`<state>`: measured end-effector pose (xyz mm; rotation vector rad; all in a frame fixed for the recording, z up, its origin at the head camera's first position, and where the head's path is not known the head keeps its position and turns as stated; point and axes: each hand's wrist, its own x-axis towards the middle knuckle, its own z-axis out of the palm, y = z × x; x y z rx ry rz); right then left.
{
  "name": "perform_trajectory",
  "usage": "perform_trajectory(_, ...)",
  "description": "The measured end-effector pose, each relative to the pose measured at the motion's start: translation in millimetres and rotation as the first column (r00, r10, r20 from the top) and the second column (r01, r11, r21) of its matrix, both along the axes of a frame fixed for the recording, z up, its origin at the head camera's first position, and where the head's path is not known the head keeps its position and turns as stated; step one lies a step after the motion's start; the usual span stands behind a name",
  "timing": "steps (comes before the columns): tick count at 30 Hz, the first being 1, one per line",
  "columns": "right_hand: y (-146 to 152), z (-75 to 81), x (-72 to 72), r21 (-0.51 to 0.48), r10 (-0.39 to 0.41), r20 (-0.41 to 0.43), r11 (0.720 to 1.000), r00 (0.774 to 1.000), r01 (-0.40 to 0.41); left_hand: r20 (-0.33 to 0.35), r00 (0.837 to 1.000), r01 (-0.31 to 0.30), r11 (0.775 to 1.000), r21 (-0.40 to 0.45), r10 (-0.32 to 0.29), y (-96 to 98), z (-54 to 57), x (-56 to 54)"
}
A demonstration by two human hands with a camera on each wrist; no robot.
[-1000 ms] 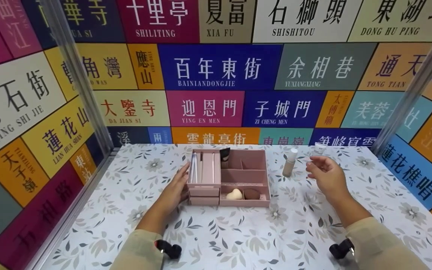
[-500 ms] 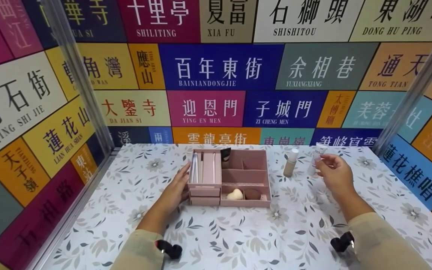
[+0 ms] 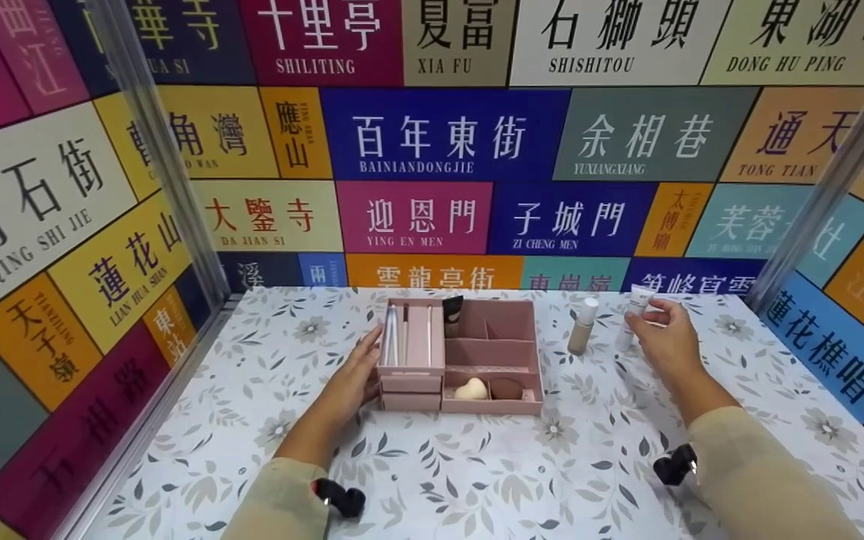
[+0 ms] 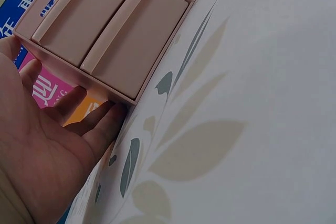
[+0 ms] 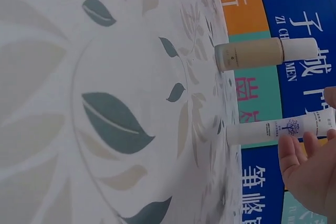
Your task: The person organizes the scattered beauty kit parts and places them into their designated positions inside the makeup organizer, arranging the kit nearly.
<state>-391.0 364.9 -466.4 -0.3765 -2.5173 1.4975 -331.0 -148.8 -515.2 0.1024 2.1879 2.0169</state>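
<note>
A pink makeup organizer [image 3: 488,356] stands on the table. Along its left side rests my left hand [image 3: 353,371], its fingers [image 4: 71,100] extended against the wall beside two drawers [image 4: 139,30]. At the right my right hand [image 3: 668,334] pinches a white squeeze tube [image 3: 635,304], which stands upright on its cap. In the right wrist view, fingers [image 5: 291,153] lie on one side of the tube and the thumb shows on the other. Just left of the tube stands a beige foundation bottle [image 3: 580,330] with a white cap, apart from the hand.
Slim pencils or brushes [image 3: 394,337] stand in the organizer's left top section. A cream makeup sponge [image 3: 471,388] and a brown one [image 3: 506,388] lie in its front compartment. A black-topped item [image 3: 452,306] pokes up at the back. Sign-covered panels [image 3: 443,135] rise behind the table.
My right hand has moved from near the bottle to the white tube and closed its fingers on it. The left hand stays at the organizer's side.
</note>
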Motion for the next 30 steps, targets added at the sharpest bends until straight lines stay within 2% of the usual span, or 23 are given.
perform_trajectory(3, 0, -0.7, -2.4, 0.013, -0.018, 0.001, 1.0, 1.0, 0.018, 0.007, 1.0, -0.003, 1.0, -0.018, 0.003, 0.7, 0.2, -0.9)
perform_trajectory(7, 0, -0.8, -4.7, 0.034, -0.08, -0.007, 0.996, 0.997, 0.08, 0.016, 1.0, -0.007, 0.999, -0.031, 0.008, 1.1, 0.4, -1.7)
perform_trajectory(12, 4, 0.9, -7.1, 0.007, -0.13, 0.02, 0.992, 0.991, 0.13, 0.016, 1.0, -0.005, 1.0, -0.023, 0.005, 0.6, -0.3, -2.8)
perform_trajectory(18, 9, 1.4, -12.8, -0.063, -0.085, 0.048, 0.994, 0.995, 0.088, 0.01, 1.0, -0.001, 1.0, -0.017, 0.001, -0.8, -2.5, -3.2)
perform_trajectory(21, 7, -0.4, -16.4, -0.072, -0.046, 0.025, 0.996, 0.999, 0.048, -0.012, 1.0, 0.011, 1.0, -0.007, -0.011, -1.5, -3.1, -2.6)
perform_trajectory(26, 0, -5.6, -17.7, -0.032, -0.028, -0.034, 0.999, 0.999, 0.027, -0.045, 0.998, 0.037, 0.999, 0.024, -0.036, -2.1, -4.2, -2.1)
perform_trajectory(30, -4, -7.7, -16.5, 0.027, -0.036, -0.034, 0.999, 0.999, 0.036, -0.031, 0.999, 0.018, 1.0, 0.006, -0.018, -1.9, -3.4, -1.9)
